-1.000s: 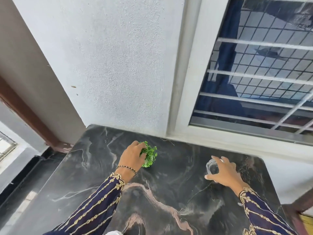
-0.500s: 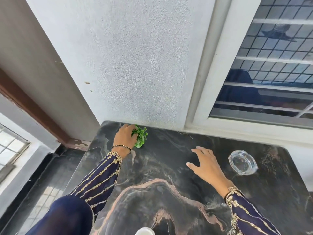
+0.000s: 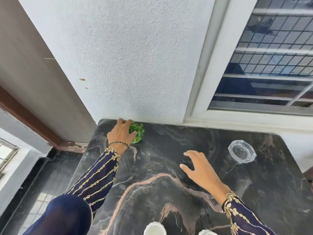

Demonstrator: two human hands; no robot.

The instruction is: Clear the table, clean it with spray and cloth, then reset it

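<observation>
A black marble table (image 3: 177, 197) with pinkish veins stands against a white wall. My left hand (image 3: 121, 134) reaches to its far left corner and is closed around a small green plant (image 3: 138, 134), which rests on the tabletop by the wall. My right hand (image 3: 199, 168) hovers over the middle of the table, fingers spread, holding nothing. A clear glass ashtray (image 3: 241, 150) sits alone on the right side of the table, apart from my right hand.
Two white rounded objects (image 3: 155, 228) (image 3: 207, 232) peek in at the table's near edge. A barred window (image 3: 271, 61) is behind the table on the right. The dark floor (image 3: 42, 187) lies past the table's left edge.
My left hand has carried the plant from mid-table to the far left corner. My right hand let go of the glass ashtray and drew back toward the middle.
</observation>
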